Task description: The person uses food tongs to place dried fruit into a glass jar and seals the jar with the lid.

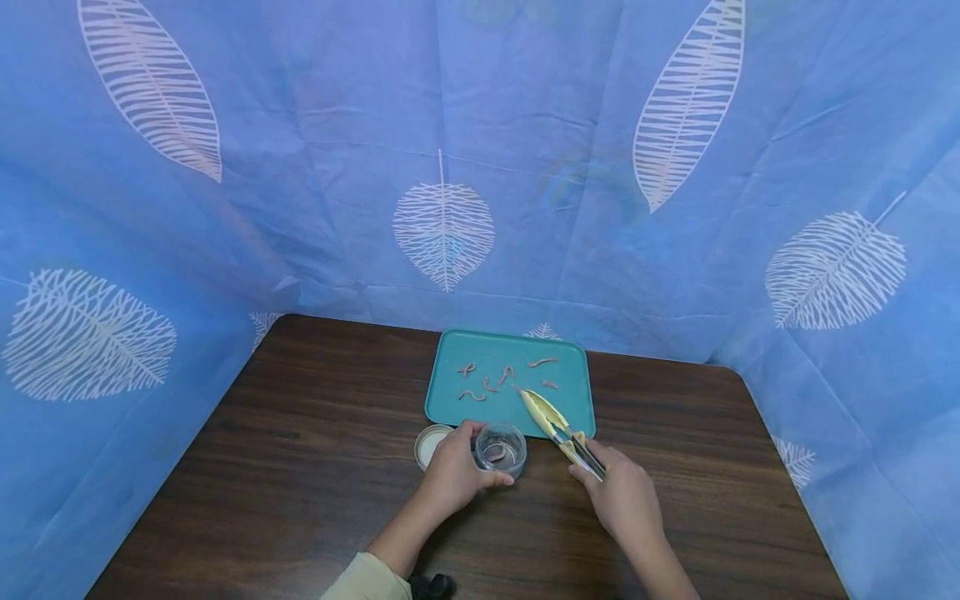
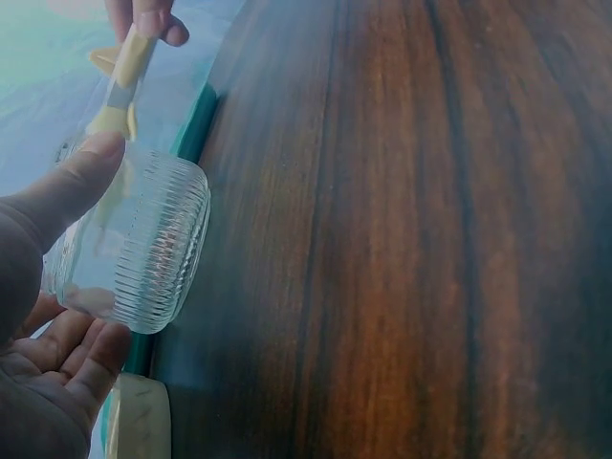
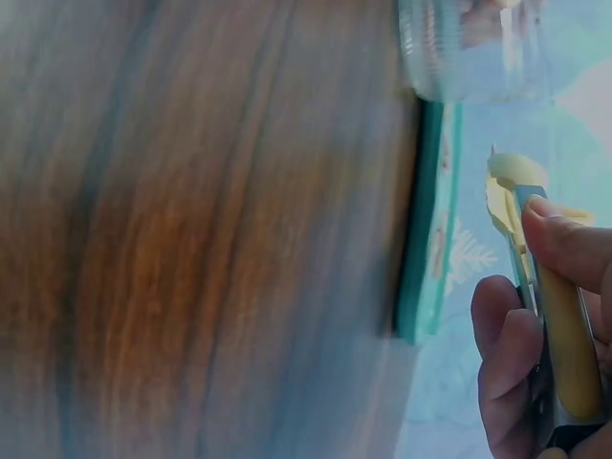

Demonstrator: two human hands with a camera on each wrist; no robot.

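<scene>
My left hand (image 1: 456, 468) grips a clear ribbed jar (image 1: 513, 440) from its left side, thumb and fingers curled round it. The jar is uncovered, and a pinkish worm-like strip (image 1: 495, 455) lies inside it. My right hand (image 1: 624, 493) holds yellow-and-metal tongs (image 1: 553, 423), whose tips reach over the front part of a teal tray (image 1: 577, 400). A small bit of pink shows at the tips of the tongs in the head view. Several pink worm-like strips (image 1: 472, 396) lie scattered on the tray. In the left wrist view, the tongs (image 2: 122, 96) appear just beyond the jar (image 2: 158, 239).
A round, pale lid (image 1: 427, 447) lies at the tray's front left corner, partly covered by my left hand. Everything stands on a dark wooden table (image 1: 315, 433). Blue cloth (image 1: 337, 208) with white leaf prints hangs behind the table and along both sides.
</scene>
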